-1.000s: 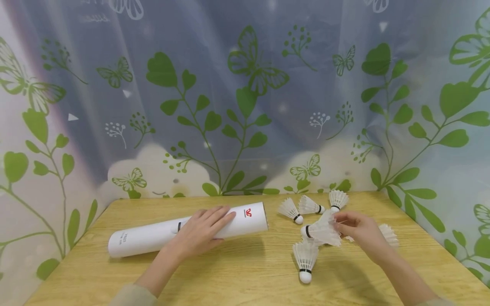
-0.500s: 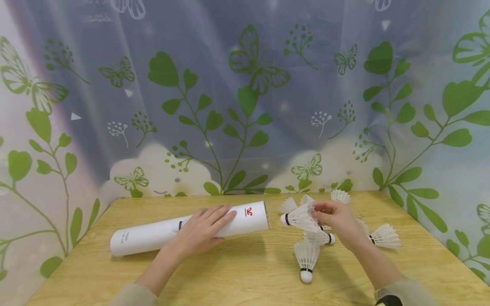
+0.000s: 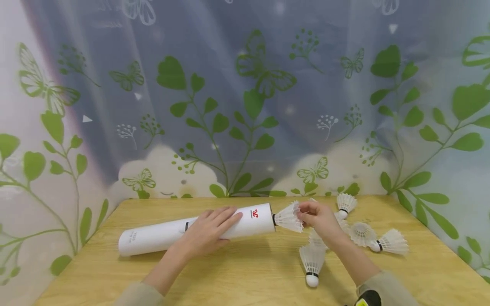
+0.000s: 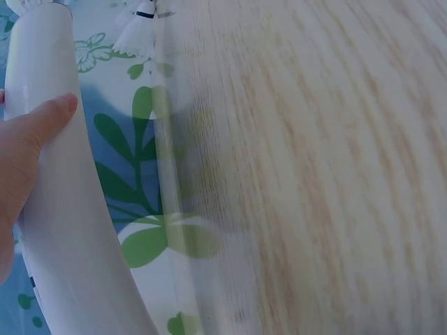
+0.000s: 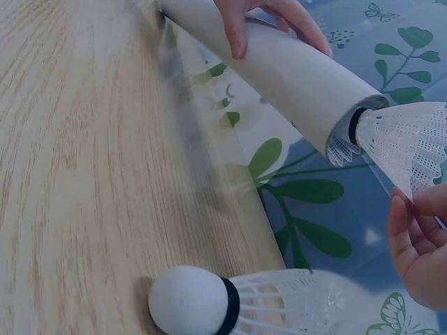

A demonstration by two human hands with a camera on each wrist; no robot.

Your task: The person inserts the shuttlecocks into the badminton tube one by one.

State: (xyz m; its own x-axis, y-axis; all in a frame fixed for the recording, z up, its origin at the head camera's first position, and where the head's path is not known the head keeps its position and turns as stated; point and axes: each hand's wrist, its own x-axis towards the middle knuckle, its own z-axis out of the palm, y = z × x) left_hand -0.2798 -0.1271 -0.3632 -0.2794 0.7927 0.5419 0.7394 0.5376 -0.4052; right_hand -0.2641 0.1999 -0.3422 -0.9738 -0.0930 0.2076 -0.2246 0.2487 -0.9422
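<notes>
A white shuttlecock tube [image 3: 157, 241] lies slanted on the table, its mouth toward the right. My left hand [image 3: 208, 233] grips it from above, thumb on the near side and fingers over the far side. Between thumb and fingertips, my right hand [image 3: 322, 220] pinches the skirt edge of a shuttlecock [image 3: 288, 217]. That shuttlecock's cork end is inside the tube mouth, while its skirt sticks out. The right wrist view shows its black band [image 5: 355, 125] at the opening and a netted skirt edge [image 5: 342, 152] inside the tube.
Several shuttlecocks lie on the wooden table [image 3: 229, 276] to the right: one in front [image 3: 311, 263], one at the back [image 3: 346, 204], one at the far right [image 3: 392, 242]. Others are partly behind my right hand. A leaf-patterned curtain [image 3: 237, 106] hangs behind the table.
My right hand has carried the shuttlecock leftward from above the loose ones to the tube, and its cork end has entered the mouth. The left hand keeps its grip on the tube.
</notes>
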